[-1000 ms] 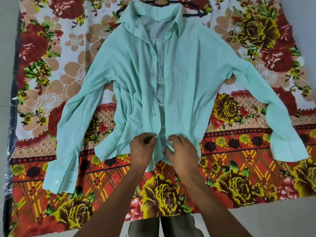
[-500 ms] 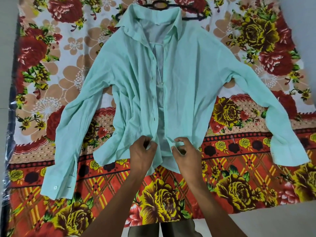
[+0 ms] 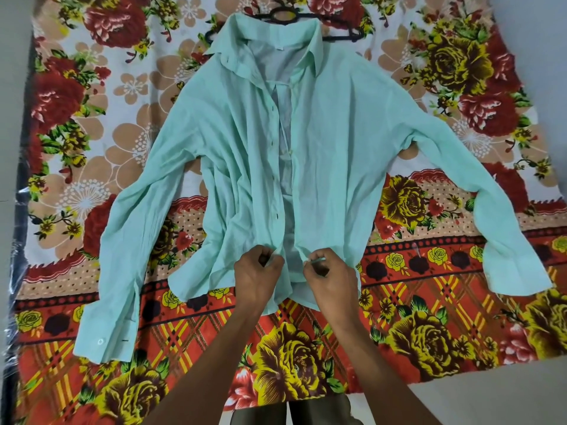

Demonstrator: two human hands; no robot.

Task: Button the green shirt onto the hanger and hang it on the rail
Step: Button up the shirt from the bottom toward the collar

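Hands have drifted apart at lower centre: left hand (image 3: 257,273) and right hand (image 3: 329,273) each pinch a placket edge of the green shirt (image 3: 337,154) (hanger (image 3: 283,18) already in collar), bottom button not yet closed.

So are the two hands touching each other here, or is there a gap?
Apart. The head view shows the left hand and right hand each pinching an edge of the green shirt, with a strip of fabric plainly visible between them.

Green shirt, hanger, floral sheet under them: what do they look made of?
Green shirt: thin woven cloth, probably cotton or a blend; matte, finely creased, inner layer showing through at the open front. Hanger: black, smooth, slightly glossy, likely plastic; only the neck and arm ends show. Floral sheet: printed fabric, matte; exact fibre cannot be told.
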